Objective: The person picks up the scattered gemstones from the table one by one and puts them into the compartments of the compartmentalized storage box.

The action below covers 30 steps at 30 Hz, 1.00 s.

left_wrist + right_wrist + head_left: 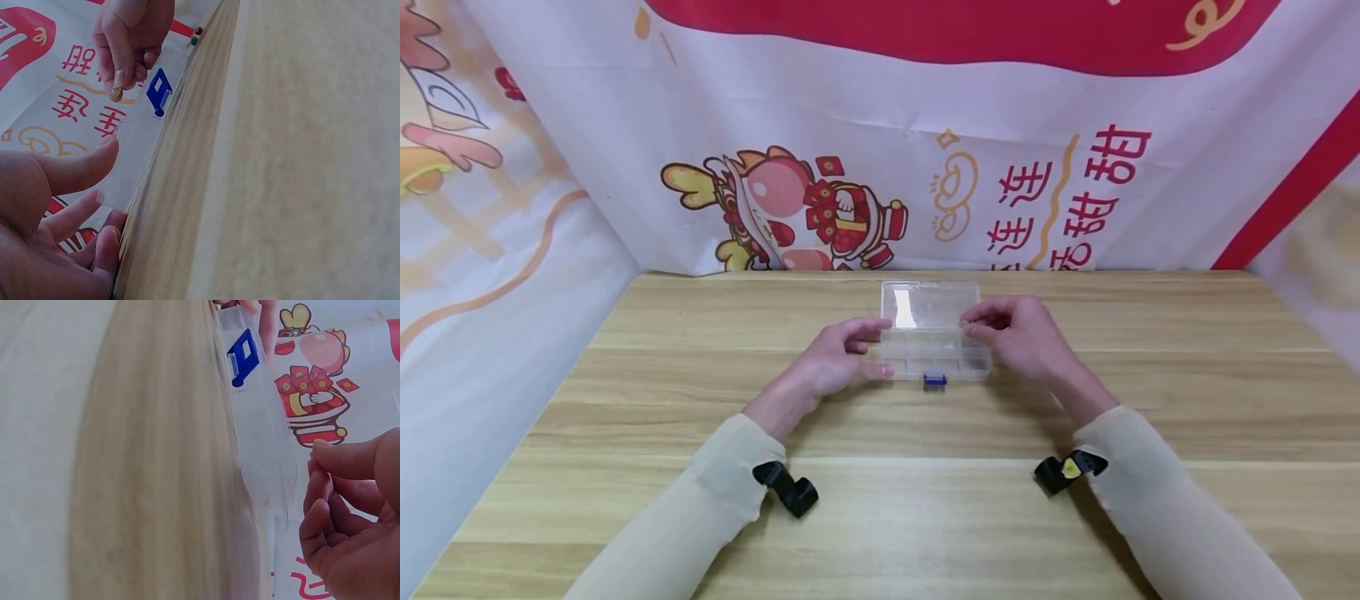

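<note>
A clear compartment box point(936, 365) lies on the table with its lid point(943, 305) tipped back. A blue latch point(935, 381) is at its front edge. My left hand point(835, 358) holds the box's left end, thumb by the front corner and fingers towards the hinge side. Above the box's right part, my right hand point(1026, 337) pinches a small yellowish bead point(116, 92) between thumb and index finger. In the right wrist view the fingertips mostly hide that bead. The compartments look see-through; I cannot tell whether small pieces lie in them.
A red bead point(199, 30) and a green bead point(194, 40) are past the box's far end in the left wrist view. Wood-grain table point(925, 517) stretches around the box. Behind it hangs a printed white cloth point(865, 100).
</note>
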Tool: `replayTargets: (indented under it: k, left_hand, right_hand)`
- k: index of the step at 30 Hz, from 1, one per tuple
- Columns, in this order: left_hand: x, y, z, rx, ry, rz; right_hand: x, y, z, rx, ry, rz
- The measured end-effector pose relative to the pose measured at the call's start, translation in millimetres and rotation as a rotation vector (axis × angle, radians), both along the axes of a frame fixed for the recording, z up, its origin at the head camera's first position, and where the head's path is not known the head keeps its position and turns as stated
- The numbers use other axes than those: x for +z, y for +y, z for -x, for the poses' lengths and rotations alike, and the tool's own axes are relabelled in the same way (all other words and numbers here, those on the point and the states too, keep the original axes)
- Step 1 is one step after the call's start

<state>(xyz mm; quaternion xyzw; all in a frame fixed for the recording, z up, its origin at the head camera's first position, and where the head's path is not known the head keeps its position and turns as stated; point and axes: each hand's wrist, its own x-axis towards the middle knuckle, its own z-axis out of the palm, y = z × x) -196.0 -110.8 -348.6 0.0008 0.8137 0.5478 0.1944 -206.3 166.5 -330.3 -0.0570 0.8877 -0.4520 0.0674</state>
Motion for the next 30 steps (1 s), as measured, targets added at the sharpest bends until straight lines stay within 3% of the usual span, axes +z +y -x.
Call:
replayTargets:
  k: [30]
  left_hand:
    - [1.3,0.1,-1.7,-0.006,0.002,0.016]
  right_hand:
    - [4.3,-17,-3.5,-0.018,-0.048,0.004]
